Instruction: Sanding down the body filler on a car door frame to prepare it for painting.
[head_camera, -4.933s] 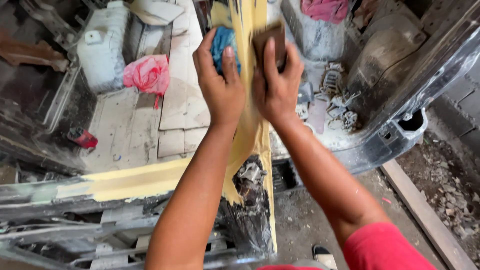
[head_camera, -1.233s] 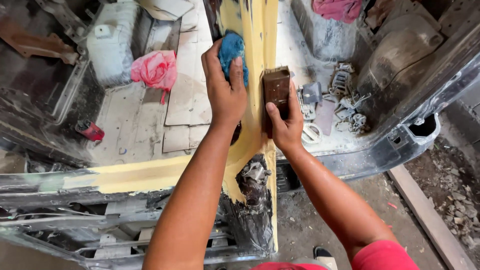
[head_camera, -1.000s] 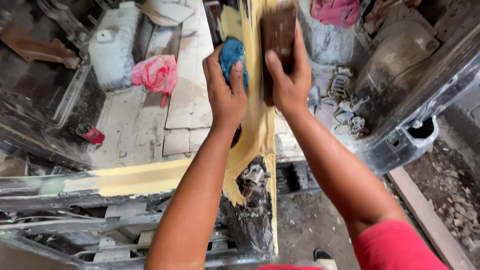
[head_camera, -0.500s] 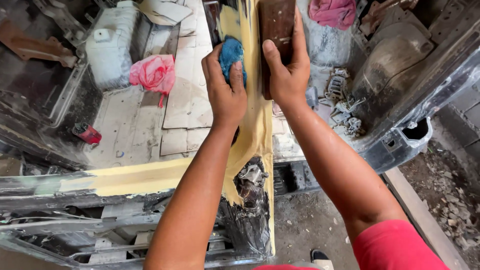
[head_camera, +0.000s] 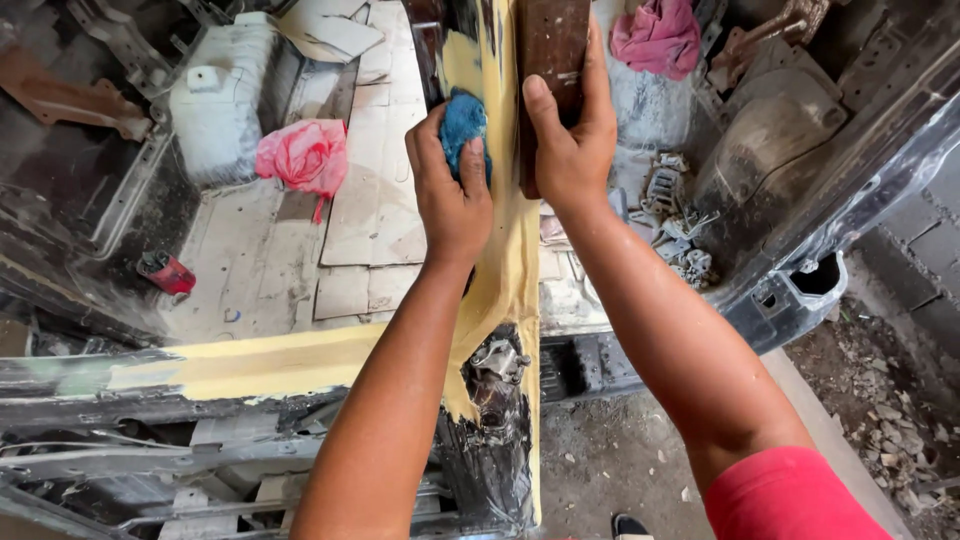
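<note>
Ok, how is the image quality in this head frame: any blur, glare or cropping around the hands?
Head view: soft daylight, no hard shadows; both hands sharp, the left hand on a blue cloth wad, the right hand gripping a dark brown sanding block whose top is cropped by the frame edge; glare on the glossy black pillar below the yellow filler; wide-angle bending at the edges.

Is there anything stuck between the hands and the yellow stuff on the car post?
Yes. The left hand presses a blue cloth wad against the yellow filler-coated metal post, and the right hand presses a flat brown sanding block on it. Nothing else visible lies between them.
</note>
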